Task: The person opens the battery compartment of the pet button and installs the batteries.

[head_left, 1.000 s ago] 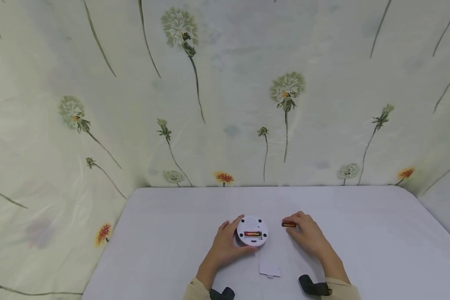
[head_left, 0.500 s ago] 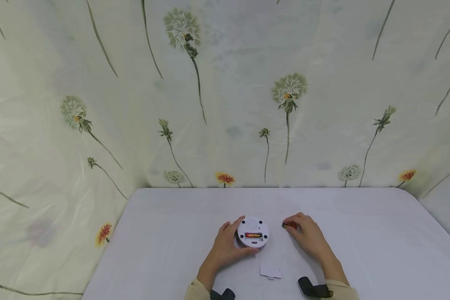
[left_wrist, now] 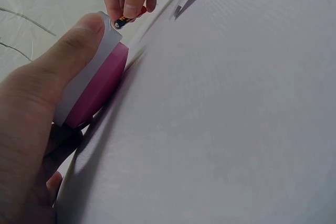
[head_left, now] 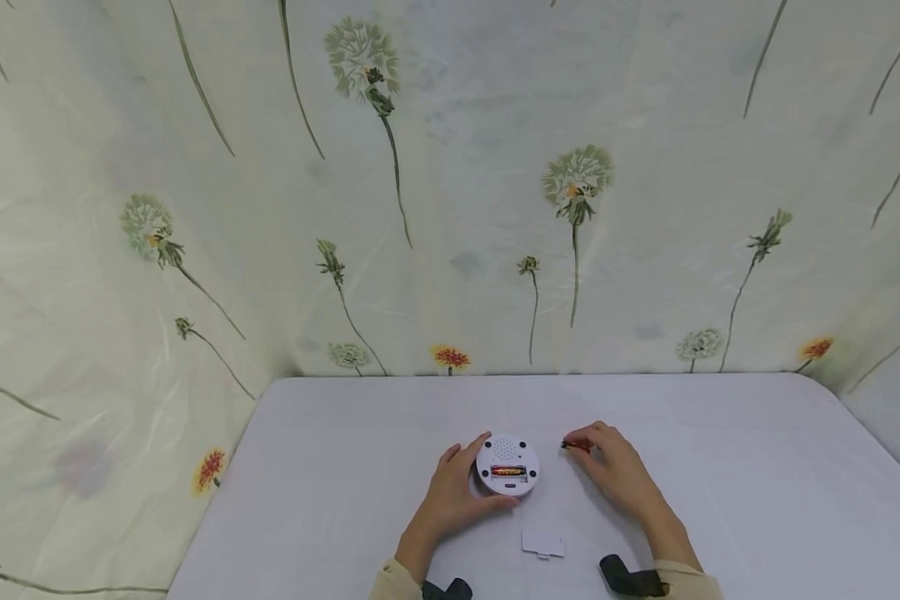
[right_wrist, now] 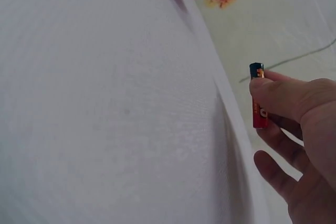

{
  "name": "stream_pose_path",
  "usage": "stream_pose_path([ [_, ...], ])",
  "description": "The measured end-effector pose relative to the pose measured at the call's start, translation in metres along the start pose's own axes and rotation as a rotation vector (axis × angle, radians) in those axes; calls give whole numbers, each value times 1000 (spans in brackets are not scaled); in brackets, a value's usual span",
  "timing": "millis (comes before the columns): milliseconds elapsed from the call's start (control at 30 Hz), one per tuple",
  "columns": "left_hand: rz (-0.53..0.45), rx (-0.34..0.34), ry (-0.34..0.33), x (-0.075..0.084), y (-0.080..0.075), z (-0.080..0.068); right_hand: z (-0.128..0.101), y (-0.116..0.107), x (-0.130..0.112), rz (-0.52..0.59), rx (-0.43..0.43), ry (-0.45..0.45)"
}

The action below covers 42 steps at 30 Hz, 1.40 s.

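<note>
Left hand [head_left: 450, 498] gripping round white device [head_left: 507, 465] on table [head_left: 720, 467], one cell seated. Right hand [head_left: 613, 467] pinching spare battery [right_wrist: 258, 96] just beside it. Risk: battery slipping from fingertips, or going in reversed.

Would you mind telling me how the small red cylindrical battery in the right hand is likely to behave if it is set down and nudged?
The small red cylindrical battery looks rigid. Its round, smooth body would probably roll on the flat white table. The right hand pinches it in the fingertips alone, so it is probably light; its glossy casing may slip.
</note>
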<state>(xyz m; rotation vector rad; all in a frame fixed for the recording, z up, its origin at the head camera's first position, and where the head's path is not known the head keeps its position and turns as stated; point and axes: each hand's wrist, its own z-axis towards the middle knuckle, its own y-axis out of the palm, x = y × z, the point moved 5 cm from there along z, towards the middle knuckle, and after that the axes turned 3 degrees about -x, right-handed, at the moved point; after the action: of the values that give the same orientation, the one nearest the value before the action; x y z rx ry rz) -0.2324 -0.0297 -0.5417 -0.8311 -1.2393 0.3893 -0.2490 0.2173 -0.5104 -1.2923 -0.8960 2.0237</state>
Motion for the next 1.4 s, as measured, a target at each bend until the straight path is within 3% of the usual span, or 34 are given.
stream_pose_path([
  [233, -25, 0, -36, 0, 0, -2, 1, -4, -5, 8, 23, -55],
  [400, -37, 8, -25, 1, -2, -2, 3, -6, -11, 25, 45, -97],
  [700, -14, 6, -38, -2, 1, 0, 5, -6, -14, 34, 38, -95],
  [1067, -24, 13, -38, -2, -1, -1, 5, -8, -26, 62, 53, -165],
  [1400, -26, -6, -51, 2, -3, -3, 3, -8, -34, 52, 69, -149],
])
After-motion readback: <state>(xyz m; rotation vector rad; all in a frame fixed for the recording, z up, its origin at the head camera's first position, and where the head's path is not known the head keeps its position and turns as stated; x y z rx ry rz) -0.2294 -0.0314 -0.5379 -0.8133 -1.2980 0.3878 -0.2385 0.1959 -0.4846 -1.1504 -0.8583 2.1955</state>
